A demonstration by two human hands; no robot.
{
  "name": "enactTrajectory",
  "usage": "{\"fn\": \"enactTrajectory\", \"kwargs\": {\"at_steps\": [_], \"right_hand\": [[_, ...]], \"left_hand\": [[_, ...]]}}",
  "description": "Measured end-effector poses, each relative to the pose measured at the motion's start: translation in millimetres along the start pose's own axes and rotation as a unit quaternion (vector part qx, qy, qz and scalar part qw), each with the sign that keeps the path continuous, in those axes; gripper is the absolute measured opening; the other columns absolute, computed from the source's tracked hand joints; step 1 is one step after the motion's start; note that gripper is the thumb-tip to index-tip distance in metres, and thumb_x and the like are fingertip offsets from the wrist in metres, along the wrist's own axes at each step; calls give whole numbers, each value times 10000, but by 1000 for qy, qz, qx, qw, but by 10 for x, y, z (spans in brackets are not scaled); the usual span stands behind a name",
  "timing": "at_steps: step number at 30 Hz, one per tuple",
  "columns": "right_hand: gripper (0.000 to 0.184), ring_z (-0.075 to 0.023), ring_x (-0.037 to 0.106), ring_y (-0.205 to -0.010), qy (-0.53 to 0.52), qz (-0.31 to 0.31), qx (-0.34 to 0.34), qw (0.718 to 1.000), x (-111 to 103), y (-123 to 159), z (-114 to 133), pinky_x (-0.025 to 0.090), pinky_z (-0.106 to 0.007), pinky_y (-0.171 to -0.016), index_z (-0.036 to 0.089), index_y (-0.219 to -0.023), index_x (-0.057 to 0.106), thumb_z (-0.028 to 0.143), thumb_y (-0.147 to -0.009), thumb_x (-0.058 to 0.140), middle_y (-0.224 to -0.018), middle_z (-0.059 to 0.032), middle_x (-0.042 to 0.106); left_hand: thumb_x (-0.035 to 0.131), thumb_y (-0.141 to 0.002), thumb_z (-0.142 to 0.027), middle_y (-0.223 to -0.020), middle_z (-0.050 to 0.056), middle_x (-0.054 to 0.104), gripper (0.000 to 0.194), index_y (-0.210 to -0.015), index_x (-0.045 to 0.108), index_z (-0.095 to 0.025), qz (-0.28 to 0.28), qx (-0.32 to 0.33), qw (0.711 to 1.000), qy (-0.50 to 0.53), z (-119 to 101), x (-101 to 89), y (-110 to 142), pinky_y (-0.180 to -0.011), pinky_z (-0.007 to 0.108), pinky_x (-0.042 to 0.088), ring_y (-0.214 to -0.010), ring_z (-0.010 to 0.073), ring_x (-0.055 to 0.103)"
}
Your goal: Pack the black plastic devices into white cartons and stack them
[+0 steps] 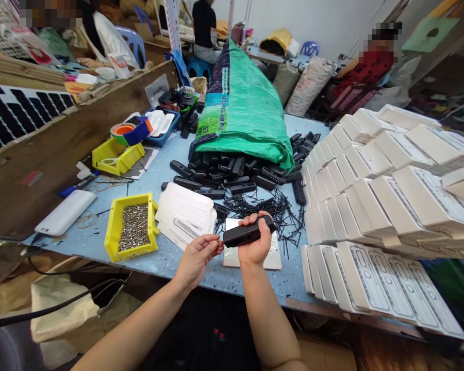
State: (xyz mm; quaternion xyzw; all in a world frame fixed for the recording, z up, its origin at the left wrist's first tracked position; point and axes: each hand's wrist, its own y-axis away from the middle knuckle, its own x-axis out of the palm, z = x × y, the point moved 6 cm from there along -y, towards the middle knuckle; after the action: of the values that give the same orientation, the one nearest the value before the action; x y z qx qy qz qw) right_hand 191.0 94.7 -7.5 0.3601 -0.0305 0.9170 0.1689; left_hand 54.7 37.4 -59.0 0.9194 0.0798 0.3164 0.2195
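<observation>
My right hand is wrapped round a black oblong plastic case, held tilted above the table's front edge. At the left end of that case, my left hand has its thumb and fingers pinched together; whatever is between them is too small to make out. Beneath my hands lies a flat white packet with a clear shiny surface. Many similar black cases are heaped behind, spilling from a green woven sack. Loose thin black sticks are scattered beside them.
A yellow bin of small metal parts stands left of printed white sheets. Stacked white boxes fill the right side. A second yellow bin and a white power bank-like block lie farther left. Other people sit beyond.
</observation>
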Motion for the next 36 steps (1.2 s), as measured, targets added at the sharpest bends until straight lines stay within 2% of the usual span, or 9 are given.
{"fn": "enactTrajectory", "kwargs": {"at_steps": [11, 16, 19, 22, 25, 27, 30, 33, 36], "right_hand": [[242, -84, 495, -611, -24, -18, 1, 1000, -25, 23, -54, 466, -258, -631, 227, -924, 441, 352, -757, 564, -685, 54, 473], [234, -78, 490, -583, -1, -25, 22, 999, -81, 60, -132, 452, -233, -589, 219, -892, 429, 341, -742, 561, -659, 59, 469], [172, -92, 505, -564, 60, 11, -33, 998, -229, 91, -32, 463, -255, -585, 210, -845, 465, 329, -763, 558, -622, 52, 487], [171, -125, 551, -590, 193, 124, -136, 964, -373, 81, 113, 476, -286, -602, 198, -752, 527, 311, -709, 648, -625, 20, 559], [208, -128, 557, -567, 308, 198, -76, 927, -549, -76, -4, 463, -270, -579, 172, -700, 546, 323, -678, 687, -608, 2, 583], [259, -122, 548, -539, 321, 126, -5, 939, -762, -254, -90, 469, -270, -576, 166, -825, 544, 395, -740, 630, -602, 21, 562], [424, -156, 607, -700, 410, 11, -8, 912, -1039, -434, -80, 509, -342, -716, 164, -1042, 504, 442, -747, 628, -794, -19, 611], [464, -233, 532, -1106, 529, 11, -153, 834, -1090, -424, 106, 394, -459, -1007, 155, -1083, 548, 395, -710, 686, -1149, -124, 570], [336, -222, 523, -1099, 521, 42, -239, 818, -994, -212, 291, 391, -450, -1012, 169, -1066, 586, 317, -772, 655, -1136, -110, 576]], "left_hand": [[825, -613, -268, -726, -38, 629, 321, -815, 594, -177, -3, 71, 997, -32, 22, 38, -4, -675, 197, 493, -653, 77, 598], [738, -699, -291, -738, 5, 647, 246, -830, 554, -192, -11, 156, 962, -222, -6, -45, 4, -711, 267, 514, -708, 141, 630], [652, -781, -289, -1040, 93, 669, 305, -1066, 570, -216, 44, 226, 868, -440, -218, -128, -11, -914, 392, 479, -997, 229, 625], [659, -740, -191, -1366, 148, 504, 560, -1279, 510, -221, 97, 286, 661, -687, -519, -313, -78, -1100, 529, 252, -1297, 329, 419], [627, -710, -71, -1323, 154, 536, 583, -1268, 522, -206, 146, 247, 495, -820, -681, -563, -206, -1099, 560, 186, -1274, 333, 440], [646, -713, -82, -1274, 153, 563, 564, -1251, 521, -192, 165, 225, 435, -856, -718, -630, -280, -1082, 535, 219, -1232, 314, 476], [733, -651, -124, -1263, 159, 554, 613, -1222, 517, -177, 164, 224, 382, -882, -734, -543, -373, -1049, 511, 264, -1209, 323, 474], [749, -597, -90, -1161, 155, 598, 508, -1074, 585, -150, 186, 215, 364, -887, -799, -381, -413, -1016, 497, 305, -1129, 330, 520], [666, -660, -95, -965, 126, 655, 196, -847, 646, -151, 239, 177, 459, -837, -967, -227, -308, -949, 440, 389, -972, 303, 603]]}}
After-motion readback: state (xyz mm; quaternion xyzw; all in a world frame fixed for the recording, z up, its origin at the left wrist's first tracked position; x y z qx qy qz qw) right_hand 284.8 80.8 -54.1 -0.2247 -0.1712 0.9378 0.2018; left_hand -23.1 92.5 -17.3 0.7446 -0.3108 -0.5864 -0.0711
